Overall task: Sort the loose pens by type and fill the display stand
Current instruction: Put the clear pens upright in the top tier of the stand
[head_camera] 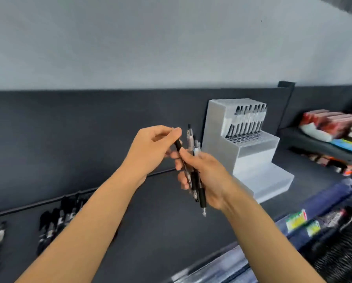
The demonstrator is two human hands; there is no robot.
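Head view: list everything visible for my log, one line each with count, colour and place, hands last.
display stand: one, white, stepped, right of centre on the counter
racked pens: one row, count unclear, black and clear, stand's upper tier
pen bundle: several, black and clear, in the right hand
single pen: one, black-topped, at the bundle's left edge
loose pens: several, blurred, black and white, counter's lower left
counter: one, dark grey
boxed goods: several, mostly red, shelf at far right
left hand: pinches the single pen
right hand: grips the pen bundle
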